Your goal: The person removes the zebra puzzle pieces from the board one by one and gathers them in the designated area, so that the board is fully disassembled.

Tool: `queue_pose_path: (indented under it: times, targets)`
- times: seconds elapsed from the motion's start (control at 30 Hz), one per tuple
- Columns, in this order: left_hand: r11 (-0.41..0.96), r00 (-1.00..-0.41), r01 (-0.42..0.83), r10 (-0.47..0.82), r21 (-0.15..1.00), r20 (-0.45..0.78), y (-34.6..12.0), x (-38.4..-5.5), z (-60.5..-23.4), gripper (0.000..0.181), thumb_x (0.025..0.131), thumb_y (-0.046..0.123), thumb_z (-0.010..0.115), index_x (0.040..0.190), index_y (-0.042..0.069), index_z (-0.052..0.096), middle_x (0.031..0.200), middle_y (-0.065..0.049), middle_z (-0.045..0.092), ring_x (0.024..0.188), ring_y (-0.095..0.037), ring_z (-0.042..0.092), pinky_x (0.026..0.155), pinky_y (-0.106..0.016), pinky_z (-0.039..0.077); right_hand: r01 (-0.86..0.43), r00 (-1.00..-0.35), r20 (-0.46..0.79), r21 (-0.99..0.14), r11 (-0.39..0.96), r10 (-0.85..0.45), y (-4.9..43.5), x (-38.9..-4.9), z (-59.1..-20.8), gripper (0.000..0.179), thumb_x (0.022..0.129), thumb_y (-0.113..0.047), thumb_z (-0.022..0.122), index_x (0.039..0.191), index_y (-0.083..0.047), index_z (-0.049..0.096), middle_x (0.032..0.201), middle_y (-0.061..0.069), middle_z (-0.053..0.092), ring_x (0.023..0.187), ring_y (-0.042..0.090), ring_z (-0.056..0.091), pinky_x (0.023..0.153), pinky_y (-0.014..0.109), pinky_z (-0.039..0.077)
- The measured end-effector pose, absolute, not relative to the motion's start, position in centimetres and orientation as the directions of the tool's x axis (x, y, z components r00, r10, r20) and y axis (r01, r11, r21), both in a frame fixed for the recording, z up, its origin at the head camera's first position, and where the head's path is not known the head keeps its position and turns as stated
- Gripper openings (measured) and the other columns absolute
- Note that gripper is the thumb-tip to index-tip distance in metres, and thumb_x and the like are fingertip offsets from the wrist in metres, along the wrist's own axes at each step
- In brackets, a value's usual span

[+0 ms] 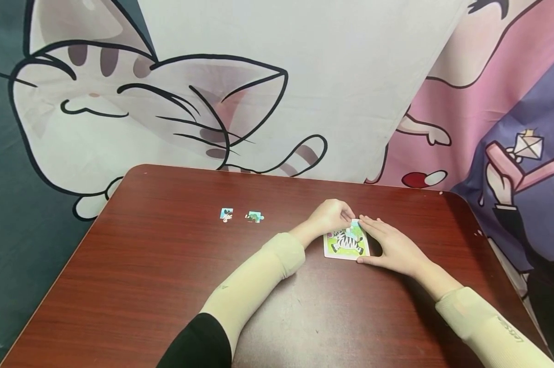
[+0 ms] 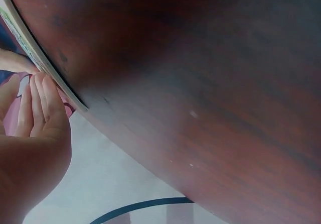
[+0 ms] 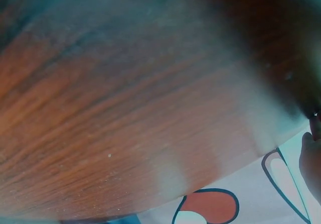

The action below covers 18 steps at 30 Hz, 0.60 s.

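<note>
On the table (image 1: 120, 286), one loose piece (image 1: 226, 214) and a second piece (image 1: 255, 217) lie toward nine o'clock from the zebra puzzle (image 1: 347, 243). Your left hand (image 1: 329, 216) touches the puzzle near twelve o'clock; whether it pinches anything cannot be told. Your right hand (image 1: 396, 248), fingers extended, touches its corners at two and four o'clock.

The location is an indoor tabletop play area; whether home or studio cannot be determined. Indicators: a reddish-brown, wood-grain table with rounded corners (image 1: 134, 271) stands before a creased white hanging printed with a cartoon cat (image 1: 341, 87) and a pink-and-purple cartoon-printed hanging (image 1: 493, 107). Small multicoloured jigsaw pieces (image 1: 255, 217) and a square zebra-printed board (image 1: 348, 243) occupy the tabletop.
</note>
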<state>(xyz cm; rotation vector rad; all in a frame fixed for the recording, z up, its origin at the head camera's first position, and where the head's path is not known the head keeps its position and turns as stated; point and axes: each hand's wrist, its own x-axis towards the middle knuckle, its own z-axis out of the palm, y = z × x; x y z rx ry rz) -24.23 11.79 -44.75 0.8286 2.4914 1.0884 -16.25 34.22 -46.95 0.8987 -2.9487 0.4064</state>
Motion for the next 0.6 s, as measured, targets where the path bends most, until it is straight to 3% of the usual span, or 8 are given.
queue_pose_path:
  times: [0.33, 0.6]
  targets:
    - [0.611, -0.819, 0.356, 0.569, 0.707, -0.079, 11.42, -24.15, -44.39, 0.016, 0.095, 0.009, 0.076, 0.11, 0.008, 0.082, 0.106, -0.003, 0.083, 0.098, -0.01, 0.077, 0.081, -0.01, 0.053, -0.525, -0.847, 0.064, -0.246, 0.815, -0.527, 34.19, -16.21, -46.78, 0.098, 0.082, -0.051, 0.088, 0.155, 0.002, 0.049, 0.162, 0.021, 0.049, 0.15, 0.041, 0.049, 0.122, 0.057, 0.038]
    - [0.581, -0.821, 0.291, 0.56, 0.76, -0.114, 11.54, -24.16, -44.53, 0.017, 0.095, 0.009, 0.078, 0.111, 0.006, 0.082, 0.107, -0.007, 0.083, 0.096, -0.013, 0.079, 0.073, -0.01, 0.055, -0.515, -0.853, 0.051, -0.248, 0.82, -0.52, 34.19, -16.14, -46.77, 0.098, 0.083, -0.051, 0.088, 0.156, 0.002, 0.049, 0.163, 0.021, 0.048, 0.15, 0.041, 0.048, 0.122, 0.059, 0.038]
